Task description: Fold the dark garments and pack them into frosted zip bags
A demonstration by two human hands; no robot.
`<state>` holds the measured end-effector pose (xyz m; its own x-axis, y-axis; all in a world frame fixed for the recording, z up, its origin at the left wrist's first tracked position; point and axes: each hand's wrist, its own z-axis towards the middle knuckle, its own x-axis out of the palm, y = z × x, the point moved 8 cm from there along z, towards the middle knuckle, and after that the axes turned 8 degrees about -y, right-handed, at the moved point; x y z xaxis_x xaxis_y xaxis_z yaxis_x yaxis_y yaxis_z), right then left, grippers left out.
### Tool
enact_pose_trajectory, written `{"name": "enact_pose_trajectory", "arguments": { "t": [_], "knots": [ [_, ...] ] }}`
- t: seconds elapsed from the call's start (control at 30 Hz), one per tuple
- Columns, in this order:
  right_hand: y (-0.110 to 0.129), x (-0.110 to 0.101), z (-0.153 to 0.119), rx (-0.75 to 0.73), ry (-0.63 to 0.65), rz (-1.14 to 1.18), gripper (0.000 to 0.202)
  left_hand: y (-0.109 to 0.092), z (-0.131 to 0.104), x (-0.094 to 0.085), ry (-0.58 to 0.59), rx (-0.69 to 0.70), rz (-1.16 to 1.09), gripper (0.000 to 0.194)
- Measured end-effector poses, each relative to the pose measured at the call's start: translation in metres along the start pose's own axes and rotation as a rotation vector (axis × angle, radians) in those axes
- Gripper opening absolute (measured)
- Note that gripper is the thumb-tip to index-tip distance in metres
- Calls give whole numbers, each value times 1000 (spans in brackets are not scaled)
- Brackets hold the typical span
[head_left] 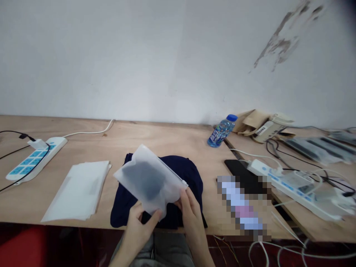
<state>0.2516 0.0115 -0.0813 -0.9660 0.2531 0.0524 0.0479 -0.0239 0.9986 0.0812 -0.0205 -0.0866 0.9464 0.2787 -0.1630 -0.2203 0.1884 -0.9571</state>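
Observation:
Both hands hold a frosted zip bag (172, 185) with something dark folded inside it. My left hand (141, 224) pinches its lower edge between thumb and fingers. At the right corner, close to the white slider, my right hand (189, 204) grips the bag. Beneath the bag a dark navy cloth (189, 168) lies bunched on the wooden table (155, 133), partly hidden by bag and hands. To the left rests a stack of flat frosted bags (78, 191).
Left stands a white power strip (57, 144) with a plugged charger. Right are a blue-capped bottle (222, 131), a black phone-like slab (240, 172), a pixelated patch, another power strip (292, 189) with tangled cables, a paper coffee cup (268, 129) and plastic-wrapped dark items (319, 148).

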Motion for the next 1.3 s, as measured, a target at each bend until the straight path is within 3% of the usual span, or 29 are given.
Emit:
{"name": "enact_pose_trajectory", "arguments": {
  "t": [0.07, 0.13, 0.23, 0.27, 0.37, 0.43, 0.57, 0.67, 0.77, 0.87, 0.97, 1.03, 1.13, 1.3],
  "knots": [
    [1, 5, -2, 67, -1, 59, 43, 2, -8, 1, 30, 59, 106, 17],
    [5, 5, 1, 61, -28, 79, 40, -3, -8, 2, 151, 104, 193, 17],
    [17, -3, 12, -45, -101, 22, 35, -21, -6, -8, 391, 160, 332, 19],
    [21, -6, 16, -92, -123, -21, 34, -29, -4, -16, 419, 169, 381, 22],
    [29, -11, 25, -210, -140, -147, 33, -56, 5, -36, 405, 184, 451, 22],
    [29, -10, 27, -254, -120, -192, 31, -75, 15, -33, 358, 238, 422, 21],
    [32, -6, 23, -302, -83, -269, 31, -110, 49, 1, 188, 536, 406, 26],
    [45, -6, 17, -389, -97, -362, 30, -117, 63, 44, 252, 750, 456, 33],
    [56, -7, 13, -466, -92, -442, 29, -112, 67, 68, 300, 788, 411, 27],
    [58, -10, 11, -506, -85, -540, 28, -103, 63, 70, 263, 777, 391, 23],
    [61, -16, 9, -559, -121, -569, 27, -96, 58, 57, 186, 817, 421, 20],
    [65, -24, 8, -585, -197, -545, 27, -93, 61, 38, 111, 835, 450, 17],
    [72, -37, 10, -578, -292, -490, 25, -89, 71, -5, -24, 819, 525, 14],
    [74, -39, 14, -560, -264, -416, 24, -81, 79, -73, -212, 775, 610, 12]
  ]
}}
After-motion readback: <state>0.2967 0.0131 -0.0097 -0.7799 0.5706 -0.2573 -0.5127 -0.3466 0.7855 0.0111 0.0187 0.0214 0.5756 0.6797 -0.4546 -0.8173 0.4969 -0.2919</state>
